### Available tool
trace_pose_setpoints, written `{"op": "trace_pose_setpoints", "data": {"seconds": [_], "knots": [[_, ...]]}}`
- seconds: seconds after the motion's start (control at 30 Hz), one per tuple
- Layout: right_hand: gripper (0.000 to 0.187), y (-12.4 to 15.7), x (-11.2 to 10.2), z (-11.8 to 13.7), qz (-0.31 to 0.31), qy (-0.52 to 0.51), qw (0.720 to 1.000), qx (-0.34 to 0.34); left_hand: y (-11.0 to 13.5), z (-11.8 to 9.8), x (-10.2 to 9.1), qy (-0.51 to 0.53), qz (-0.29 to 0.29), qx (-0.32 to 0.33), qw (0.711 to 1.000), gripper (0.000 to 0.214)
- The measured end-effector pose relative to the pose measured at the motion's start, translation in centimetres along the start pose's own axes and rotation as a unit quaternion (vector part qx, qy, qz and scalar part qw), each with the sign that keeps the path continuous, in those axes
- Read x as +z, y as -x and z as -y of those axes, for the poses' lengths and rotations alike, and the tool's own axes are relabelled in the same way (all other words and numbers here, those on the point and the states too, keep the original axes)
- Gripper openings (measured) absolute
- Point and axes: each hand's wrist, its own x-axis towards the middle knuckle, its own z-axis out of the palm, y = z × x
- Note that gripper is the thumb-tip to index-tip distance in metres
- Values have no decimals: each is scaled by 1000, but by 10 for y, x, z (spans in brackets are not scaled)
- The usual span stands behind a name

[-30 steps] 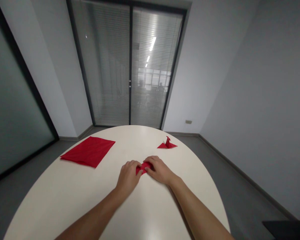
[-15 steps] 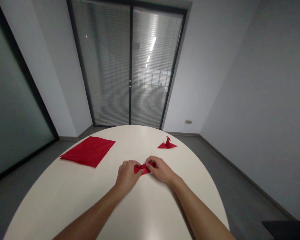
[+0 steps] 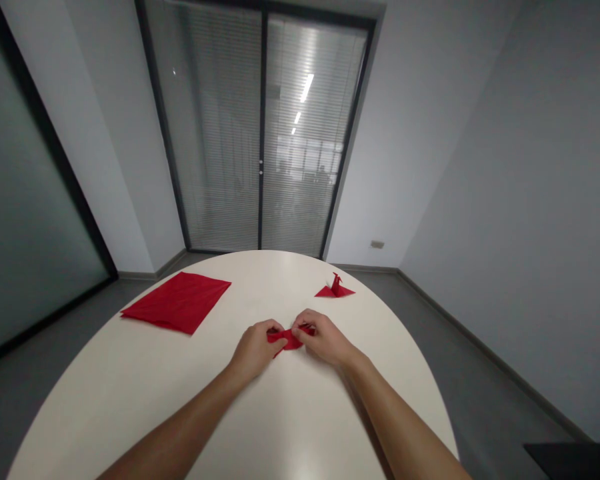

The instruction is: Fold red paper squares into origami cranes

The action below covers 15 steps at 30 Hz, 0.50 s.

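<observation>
A small piece of folded red paper (image 3: 292, 339) is held between my two hands, just above or on the table; which of these I cannot tell. My left hand (image 3: 258, 345) pinches its left end between thumb and fingers. At the right end, the thumb and fingers of my right hand (image 3: 322, 335) are closed on it. Part of the paper is hidden by the fingers, and a thin red corner pokes out below my left thumb. Beyond my right hand stands a finished red paper crane (image 3: 335, 288) with its wings spread.
On the left of the round white table (image 3: 220, 427) lies a stack of red paper sheets (image 3: 180, 303). Past the far edge are a glass door with blinds (image 3: 225, 167) and a wall socket (image 3: 377, 245). A black object (image 3: 573, 460) shows at the lower right.
The red paper between my hands has shifted shape slightly, with a corner now showing below my left thumb. Both hands keep their hold; the crane and the sheets have not moved.
</observation>
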Motion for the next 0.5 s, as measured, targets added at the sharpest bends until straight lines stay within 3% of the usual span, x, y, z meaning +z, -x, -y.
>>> {"op": "trace_pose_setpoints", "data": {"seconds": [0.2, 0.4, 0.5], "knots": [[14, 0, -6, 6, 13, -50, 998, -29, 0, -1, 3, 60, 20, 39, 997, 17], [10, 1, -7, -3, 39, -87, 994, 44, 4, -10, -2, 7, 24, 44, 999, 18], [18, 1, -8, -7, 57, -121, 989, 65, 6, -12, -3, -3, 25, 57, 998, 18]]}}
